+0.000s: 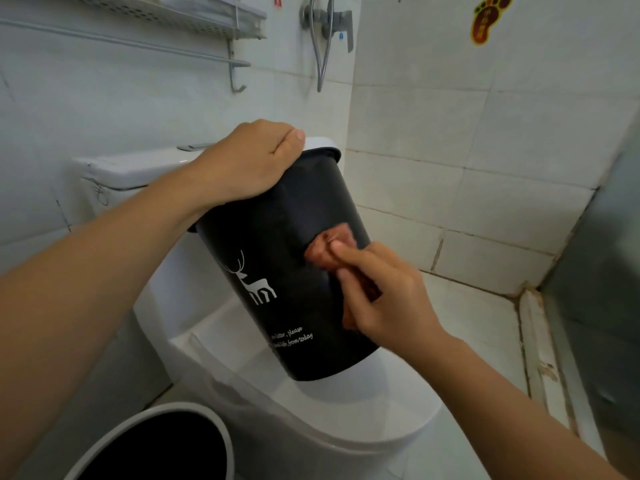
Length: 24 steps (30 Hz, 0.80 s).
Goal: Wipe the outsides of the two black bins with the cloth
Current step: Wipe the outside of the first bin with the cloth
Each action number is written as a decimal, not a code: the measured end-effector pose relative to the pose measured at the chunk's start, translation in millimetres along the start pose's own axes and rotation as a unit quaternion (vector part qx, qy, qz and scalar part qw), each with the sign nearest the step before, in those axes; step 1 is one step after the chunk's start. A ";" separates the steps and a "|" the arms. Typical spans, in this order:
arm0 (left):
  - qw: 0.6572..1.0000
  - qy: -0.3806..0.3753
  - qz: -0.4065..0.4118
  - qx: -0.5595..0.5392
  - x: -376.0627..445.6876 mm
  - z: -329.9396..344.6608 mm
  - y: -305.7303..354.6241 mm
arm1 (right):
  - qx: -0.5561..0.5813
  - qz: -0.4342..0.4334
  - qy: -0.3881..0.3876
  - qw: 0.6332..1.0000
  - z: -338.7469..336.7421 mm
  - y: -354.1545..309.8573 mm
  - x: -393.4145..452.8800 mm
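Head camera, looking down over a white toilet (346, 420) in a tiled bathroom: a person steadies a black bin (277, 258) that stands tilted on the closed toilet lid, its rim leaning back toward the cistern (138, 168). The left hand (249, 161) is clamped over the bin's upper rim, thumb lying along the top edge and fingers curled out of sight behind it. The right hand (384, 292) pinches a reddish-brown cloth (329, 247) between thumb and fingers and presses it against the bin's right side, about halfway up the wall; part of the cloth bunches above the fingertips and a strip trails down beneath the palm. A white deer print (252, 282) and two lines of white lettering face the camera on the bin's front. A second black bin (156, 445), with a pale grey rim, sits at the lower left of the frame beside the toilet base, only its open top in view, well apart from both hands. On the wall above, a metal shelf with a towel rail (173, 26) hangs left of a shower mixer (329, 26), and a foot-shaped sticker (490, 17) marks the right-hand tiles.
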<state>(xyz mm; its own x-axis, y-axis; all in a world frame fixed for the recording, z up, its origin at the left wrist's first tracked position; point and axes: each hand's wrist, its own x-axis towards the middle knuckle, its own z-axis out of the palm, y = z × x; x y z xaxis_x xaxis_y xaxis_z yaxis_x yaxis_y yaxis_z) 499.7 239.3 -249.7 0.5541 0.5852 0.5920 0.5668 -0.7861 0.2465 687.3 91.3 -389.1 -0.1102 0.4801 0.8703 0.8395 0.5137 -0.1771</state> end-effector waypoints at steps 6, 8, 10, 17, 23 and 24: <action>1.000 -0.006 -0.027 -0.001 -1.5 -1.3 -3.5 | -0.013 0.111 0.041 0.993 -3.9 8.2 13.6; 1.000 -0.007 -0.024 0.003 -0.2 -0.6 -0.5 | -0.007 0.015 0.048 0.999 6.0 -6.5 12.0; 1.000 -0.007 -0.014 0.003 0.9 0.0 3.3 | -0.008 -0.053 0.031 0.998 18.7 -17.8 6.4; 1.000 -0.008 -0.013 -0.004 -3.2 -1.2 5.7 | -0.021 0.164 0.073 0.984 6.9 4.2 20.9; 0.999 -0.007 0.029 -0.019 -6.0 3.1 11.8 | 0.019 0.105 0.088 0.990 -5.7 -4.2 28.6; 0.999 -0.006 0.035 -0.024 -5.9 3.5 12.7 | 0.020 0.065 0.079 0.995 -1.3 -9.2 27.4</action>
<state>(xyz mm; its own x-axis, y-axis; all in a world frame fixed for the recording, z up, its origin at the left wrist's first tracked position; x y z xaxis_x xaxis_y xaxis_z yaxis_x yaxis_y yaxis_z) 505.8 226.5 -252.7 0.5992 0.5301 0.6000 0.4962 -0.8340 0.2413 677.2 98.8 -363.0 0.0851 0.4276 0.9000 0.8195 0.4837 -0.3073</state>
